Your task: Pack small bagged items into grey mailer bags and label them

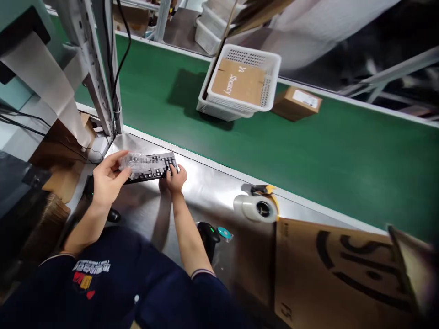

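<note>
My left hand point(109, 177) pinches a clear, crinkled plastic packet point(135, 162) between thumb and fingers. Dark markings like a barcode show through it, but its contents cannot be made out. The packet hovers over the left part of a black keyboard point(158, 165), which lies on the metal bench and is partly covered by it. On the keyboard's right end rests my right hand point(177, 178), its fingers apart on the keys and holding nothing.
A green conveyor belt point(192, 137) runs beyond the bench, carrying stacked white baskets point(270, 87) and a brown box point(297, 103). A tape roll point(254, 208), black scanner point(207, 234) and large carton point(318, 265) are at right. A metal post point(98, 68) stands left.
</note>
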`<action>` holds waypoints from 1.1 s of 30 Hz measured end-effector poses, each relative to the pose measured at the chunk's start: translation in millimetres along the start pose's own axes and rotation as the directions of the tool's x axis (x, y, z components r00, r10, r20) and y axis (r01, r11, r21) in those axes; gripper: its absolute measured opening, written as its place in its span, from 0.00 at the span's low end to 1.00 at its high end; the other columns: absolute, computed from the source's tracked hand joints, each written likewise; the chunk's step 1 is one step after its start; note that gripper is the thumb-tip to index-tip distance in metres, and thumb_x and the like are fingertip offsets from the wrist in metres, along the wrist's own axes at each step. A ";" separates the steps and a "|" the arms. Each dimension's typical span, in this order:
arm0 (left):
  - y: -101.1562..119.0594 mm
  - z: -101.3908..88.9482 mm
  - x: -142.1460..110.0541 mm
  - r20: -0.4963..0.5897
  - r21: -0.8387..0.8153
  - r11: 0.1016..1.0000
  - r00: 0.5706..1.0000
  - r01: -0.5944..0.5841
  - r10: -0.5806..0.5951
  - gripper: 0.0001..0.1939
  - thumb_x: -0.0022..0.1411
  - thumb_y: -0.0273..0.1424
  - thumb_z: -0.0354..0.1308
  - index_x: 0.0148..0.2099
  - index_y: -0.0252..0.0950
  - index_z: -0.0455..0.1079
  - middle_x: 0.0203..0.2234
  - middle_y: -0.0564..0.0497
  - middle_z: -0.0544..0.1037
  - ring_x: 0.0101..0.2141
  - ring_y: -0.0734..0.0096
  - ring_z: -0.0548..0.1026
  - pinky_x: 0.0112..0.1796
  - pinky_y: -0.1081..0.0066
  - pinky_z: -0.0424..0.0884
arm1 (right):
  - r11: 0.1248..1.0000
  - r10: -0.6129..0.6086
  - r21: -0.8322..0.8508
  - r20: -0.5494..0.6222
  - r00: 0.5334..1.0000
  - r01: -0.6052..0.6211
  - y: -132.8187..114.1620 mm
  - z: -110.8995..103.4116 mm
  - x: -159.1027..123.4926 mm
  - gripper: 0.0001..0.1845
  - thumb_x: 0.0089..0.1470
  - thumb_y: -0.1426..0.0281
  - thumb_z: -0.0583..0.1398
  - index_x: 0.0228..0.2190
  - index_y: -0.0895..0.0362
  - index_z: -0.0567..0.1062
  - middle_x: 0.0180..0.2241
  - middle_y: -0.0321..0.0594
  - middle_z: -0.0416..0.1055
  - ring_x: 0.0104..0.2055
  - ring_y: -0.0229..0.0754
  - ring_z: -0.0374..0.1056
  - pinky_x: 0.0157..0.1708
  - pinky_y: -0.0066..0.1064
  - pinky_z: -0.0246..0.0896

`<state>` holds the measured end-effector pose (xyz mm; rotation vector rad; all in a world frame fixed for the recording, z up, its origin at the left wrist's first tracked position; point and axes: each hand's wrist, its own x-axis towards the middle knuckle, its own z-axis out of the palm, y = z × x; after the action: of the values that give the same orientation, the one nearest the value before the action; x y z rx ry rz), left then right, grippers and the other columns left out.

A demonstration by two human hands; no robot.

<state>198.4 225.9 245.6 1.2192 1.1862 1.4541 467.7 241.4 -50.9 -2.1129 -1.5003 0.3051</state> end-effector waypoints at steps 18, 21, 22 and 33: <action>-1.4 1.3 -1.4 0.012 0.051 0.998 0.999 0.039 -0.040 0.19 0.54 0.33 0.75 0.49 0.39 0.85 0.43 0.47 0.87 0.38 0.67 0.81 0.37 0.72 0.79 | 0.994 0.095 -0.058 0.073 0.993 -0.091 -26.7 2.3 12.4 0.24 0.66 0.64 0.57 0.59 0.55 0.78 0.64 0.57 0.64 0.67 0.61 0.56 0.69 0.61 0.49; -2.0 1.6 -1.6 0.022 0.043 0.999 0.999 0.033 -0.034 0.19 0.54 0.32 0.76 0.50 0.40 0.85 0.43 0.48 0.87 0.38 0.67 0.82 0.37 0.72 0.80 | 0.994 0.092 -0.070 0.076 0.993 -0.087 -22.1 -2.0 9.1 0.23 0.66 0.64 0.57 0.58 0.54 0.79 0.64 0.57 0.65 0.68 0.60 0.56 0.69 0.61 0.48; -2.3 1.6 -1.6 0.023 0.036 0.999 0.999 0.025 -0.026 0.19 0.54 0.31 0.76 0.49 0.40 0.85 0.43 0.48 0.87 0.39 0.67 0.81 0.37 0.72 0.80 | 0.996 0.073 -0.058 0.063 0.995 -0.069 -19.5 -2.6 5.8 0.22 0.66 0.64 0.57 0.57 0.54 0.80 0.64 0.57 0.66 0.67 0.60 0.57 0.69 0.60 0.49; -0.6 4.7 -3.7 0.033 0.035 0.999 0.999 0.035 -0.036 0.19 0.54 0.31 0.75 0.49 0.39 0.85 0.44 0.47 0.87 0.38 0.67 0.82 0.37 0.72 0.80 | 0.998 0.033 -0.050 0.037 0.999 -0.031 -15.1 3.0 -3.5 0.23 0.65 0.61 0.58 0.56 0.53 0.80 0.66 0.56 0.65 0.69 0.60 0.56 0.71 0.58 0.48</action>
<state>203.6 223.1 244.7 1.2353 1.2092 1.3870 452.8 242.8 -45.7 -2.1831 -1.5114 0.3250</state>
